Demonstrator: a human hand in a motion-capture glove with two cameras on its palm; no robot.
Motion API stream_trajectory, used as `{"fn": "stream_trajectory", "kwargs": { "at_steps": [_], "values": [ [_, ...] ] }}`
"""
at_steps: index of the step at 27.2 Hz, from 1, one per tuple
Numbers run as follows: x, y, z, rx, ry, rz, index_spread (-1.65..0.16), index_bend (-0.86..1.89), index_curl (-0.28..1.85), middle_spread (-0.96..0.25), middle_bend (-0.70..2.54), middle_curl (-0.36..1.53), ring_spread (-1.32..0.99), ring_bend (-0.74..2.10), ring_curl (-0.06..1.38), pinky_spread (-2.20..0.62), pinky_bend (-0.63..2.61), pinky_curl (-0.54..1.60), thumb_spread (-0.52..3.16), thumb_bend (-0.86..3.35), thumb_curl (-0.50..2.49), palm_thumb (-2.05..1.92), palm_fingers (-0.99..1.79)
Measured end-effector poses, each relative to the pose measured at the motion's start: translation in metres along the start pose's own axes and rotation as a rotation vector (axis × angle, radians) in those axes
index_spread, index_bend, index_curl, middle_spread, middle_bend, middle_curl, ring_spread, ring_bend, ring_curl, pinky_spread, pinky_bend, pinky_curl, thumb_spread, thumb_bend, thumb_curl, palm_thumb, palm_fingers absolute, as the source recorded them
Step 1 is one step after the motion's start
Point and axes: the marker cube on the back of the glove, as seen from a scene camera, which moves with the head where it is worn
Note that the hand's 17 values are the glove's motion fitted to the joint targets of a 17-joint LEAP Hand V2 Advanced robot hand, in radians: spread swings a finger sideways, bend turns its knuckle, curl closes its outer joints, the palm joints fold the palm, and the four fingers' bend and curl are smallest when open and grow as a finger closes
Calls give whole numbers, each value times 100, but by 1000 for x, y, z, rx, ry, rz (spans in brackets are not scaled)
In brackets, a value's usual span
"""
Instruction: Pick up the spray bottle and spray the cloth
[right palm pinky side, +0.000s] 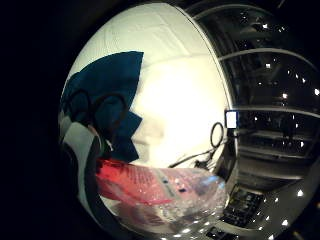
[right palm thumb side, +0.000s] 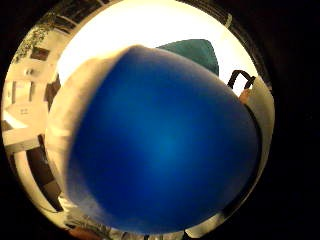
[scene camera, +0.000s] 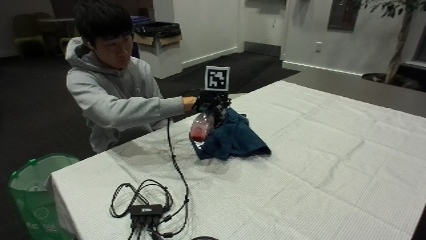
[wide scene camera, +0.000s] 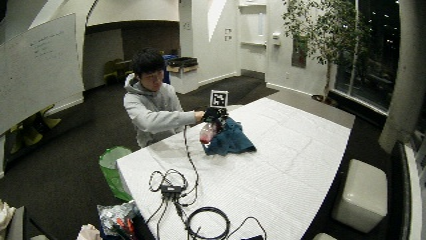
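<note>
Spray bottle (scene camera: 200, 126) — clamped in right hand (scene camera: 209, 102) fingers, above cloth (scene camera: 231, 137) — risk: tilted nozzle may mist the table (scene camera: 319, 165) instead.

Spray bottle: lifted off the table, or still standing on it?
Lifted. The outside view shows the gloved right hand holding the spray bottle by its top, its base clear of the table, beside the blue cloth.

You're in a light grey hooded sweatshirt (scene camera: 110, 97), long sleeves, hood down at the neck. Black glove on your right hand (scene camera: 208, 101); dark short hair.
</note>
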Motion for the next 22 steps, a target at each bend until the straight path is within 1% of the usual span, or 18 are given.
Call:
{"fn": "stream_trajectory", "kwargs": {
  "at_steps": [2, 11, 14, 19, 22],
  "values": [
    [4, 1, -3, 13, 4, -33, -23, 38, 54, -15, 59, 49, -22, 59, 45, -28, 36, 38, -1, -3, 73, 101, 139],
    [15, 3, -32, 48, 72, 10, -22, 39, 54, -15, 59, 49, -22, 59, 45, -28, 35, 39, 0, -3, 73, 101, 139],
    [7, 2, -41, 55, 46, -29, -22, 38, 54, -15, 59, 49, -22, 59, 45, -28, 35, 39, 0, -3, 73, 101, 139],
    [-13, -3, -49, 56, 33, -40, -22, 39, 54, -15, 59, 49, -22, 59, 45, -28, 35, 39, 0, -3, 73, 101, 139],
    [-25, -10, -45, 42, 21, 10, -22, 39, 54, -15, 59, 49, -22, 59, 45, -28, 35, 39, 0, -3, 74, 101, 139]
  ]
}}
